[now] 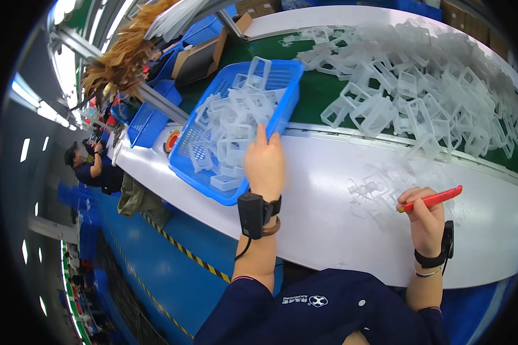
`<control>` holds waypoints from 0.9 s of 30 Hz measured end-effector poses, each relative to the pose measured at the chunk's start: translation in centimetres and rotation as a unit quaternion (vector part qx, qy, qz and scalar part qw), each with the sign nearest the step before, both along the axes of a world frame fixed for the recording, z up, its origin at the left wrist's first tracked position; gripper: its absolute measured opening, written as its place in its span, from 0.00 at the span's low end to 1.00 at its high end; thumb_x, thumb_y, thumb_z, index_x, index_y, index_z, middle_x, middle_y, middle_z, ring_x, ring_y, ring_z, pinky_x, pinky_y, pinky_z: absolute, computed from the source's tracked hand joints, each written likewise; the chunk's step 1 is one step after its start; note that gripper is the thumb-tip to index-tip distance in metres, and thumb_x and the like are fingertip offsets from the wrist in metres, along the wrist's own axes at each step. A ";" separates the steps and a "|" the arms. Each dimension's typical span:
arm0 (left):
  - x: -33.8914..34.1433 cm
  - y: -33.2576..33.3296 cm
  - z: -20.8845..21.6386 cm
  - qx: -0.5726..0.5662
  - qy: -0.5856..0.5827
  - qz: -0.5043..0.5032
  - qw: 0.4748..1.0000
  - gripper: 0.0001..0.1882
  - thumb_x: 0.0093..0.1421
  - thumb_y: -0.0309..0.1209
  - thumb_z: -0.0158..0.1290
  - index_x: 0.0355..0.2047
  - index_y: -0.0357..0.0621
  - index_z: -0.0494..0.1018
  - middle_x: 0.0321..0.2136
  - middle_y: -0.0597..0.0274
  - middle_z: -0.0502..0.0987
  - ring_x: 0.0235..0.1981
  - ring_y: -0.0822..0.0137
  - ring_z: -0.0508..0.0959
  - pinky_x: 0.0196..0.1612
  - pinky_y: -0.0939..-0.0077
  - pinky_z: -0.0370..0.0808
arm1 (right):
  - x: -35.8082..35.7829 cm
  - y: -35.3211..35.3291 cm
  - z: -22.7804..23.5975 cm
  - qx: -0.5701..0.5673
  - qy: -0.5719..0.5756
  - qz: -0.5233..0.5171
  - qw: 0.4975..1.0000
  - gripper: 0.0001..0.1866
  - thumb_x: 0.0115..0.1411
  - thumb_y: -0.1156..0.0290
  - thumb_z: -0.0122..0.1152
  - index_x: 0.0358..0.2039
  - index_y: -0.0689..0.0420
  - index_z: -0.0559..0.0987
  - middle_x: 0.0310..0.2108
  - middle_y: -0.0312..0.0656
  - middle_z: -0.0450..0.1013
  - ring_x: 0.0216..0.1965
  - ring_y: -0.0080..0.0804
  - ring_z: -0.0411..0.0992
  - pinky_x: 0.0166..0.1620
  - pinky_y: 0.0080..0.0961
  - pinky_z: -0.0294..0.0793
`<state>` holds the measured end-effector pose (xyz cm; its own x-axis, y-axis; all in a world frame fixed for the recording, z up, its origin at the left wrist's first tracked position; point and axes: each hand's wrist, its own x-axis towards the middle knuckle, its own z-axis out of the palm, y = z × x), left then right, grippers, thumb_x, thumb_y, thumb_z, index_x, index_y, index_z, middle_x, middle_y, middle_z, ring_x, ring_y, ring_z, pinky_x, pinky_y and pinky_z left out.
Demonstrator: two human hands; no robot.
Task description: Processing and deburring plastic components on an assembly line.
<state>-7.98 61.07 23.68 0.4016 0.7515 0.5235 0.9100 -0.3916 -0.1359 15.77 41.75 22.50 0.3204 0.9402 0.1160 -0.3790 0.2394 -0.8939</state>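
Note:
My left hand [265,165] is at the right rim of a blue plastic basket [204,188], thumb and forefinger stretched out and slightly apart at the wall. Its other fingers are hidden, and no part shows in it. Inside the basket lies a heap of translucent, frame-like plastic parts [236,115]. Over the white worktop [322,224], my right hand [426,221] is closed round a slim red tool [437,198] that looks like a utility knife. The blade cannot be made out. Thin clear plastic scraps [380,187] lie beside that hand.
A large pile of similar clear parts [414,103] covers a green belt [311,95] beyond the worktop's metal edge. More blue baskets [149,123] and an open cardboard box [198,57] stand at the left. A person [92,167] is at work farther left.

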 end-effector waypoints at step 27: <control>11.0 0.2 -1.4 -0.579 -0.595 -0.283 0.480 0.19 0.51 0.23 0.52 0.46 0.35 0.66 0.35 0.65 0.72 0.31 0.78 0.69 0.35 0.83 0.66 | 0.9 1.4 -2.2 -0.035 -0.062 -0.121 0.990 0.04 0.54 0.75 0.53 0.29 0.62 0.73 0.31 0.42 0.72 0.31 0.22 0.68 0.37 0.20 0.66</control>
